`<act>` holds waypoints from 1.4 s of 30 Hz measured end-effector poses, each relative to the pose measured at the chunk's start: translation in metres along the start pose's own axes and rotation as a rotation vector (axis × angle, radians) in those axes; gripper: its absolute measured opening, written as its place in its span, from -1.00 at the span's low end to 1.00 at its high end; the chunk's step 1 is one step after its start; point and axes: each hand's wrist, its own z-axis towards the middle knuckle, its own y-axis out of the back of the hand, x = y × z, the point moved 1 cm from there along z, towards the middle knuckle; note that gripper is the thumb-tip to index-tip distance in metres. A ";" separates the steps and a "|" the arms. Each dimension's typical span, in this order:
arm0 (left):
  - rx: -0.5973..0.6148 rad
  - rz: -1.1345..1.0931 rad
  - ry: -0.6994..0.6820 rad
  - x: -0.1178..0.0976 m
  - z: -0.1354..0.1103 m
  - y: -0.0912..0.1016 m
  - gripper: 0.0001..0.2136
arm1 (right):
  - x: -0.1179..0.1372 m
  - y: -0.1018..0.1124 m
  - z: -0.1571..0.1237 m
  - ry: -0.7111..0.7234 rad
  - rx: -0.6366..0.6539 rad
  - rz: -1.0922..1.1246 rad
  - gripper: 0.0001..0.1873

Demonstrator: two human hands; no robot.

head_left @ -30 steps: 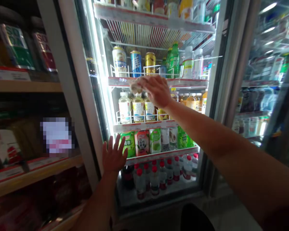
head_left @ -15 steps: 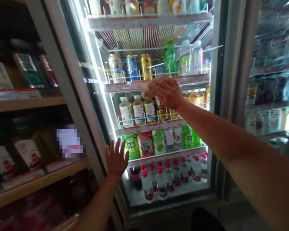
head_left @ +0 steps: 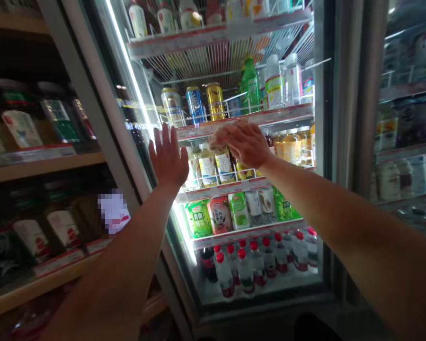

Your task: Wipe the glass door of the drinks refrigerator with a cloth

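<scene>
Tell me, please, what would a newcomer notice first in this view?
Probably the bright fridge in the middle, its bottom row of red-capped bottles standing out. In front, the right hand holds what looks like a pale cloth. To its left, the left hand is raised, open.

Left hand [head_left: 170, 163] upright, fingers [head_left: 166, 136] spread (thumb [head_left: 184, 158] apart); right hand [head_left: 248, 144] level, fingers bunched.
</scene>
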 end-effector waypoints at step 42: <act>0.036 0.010 0.025 0.002 -0.004 -0.010 -0.36 | -0.011 0.013 -0.026 -0.389 -0.090 -0.170 -0.43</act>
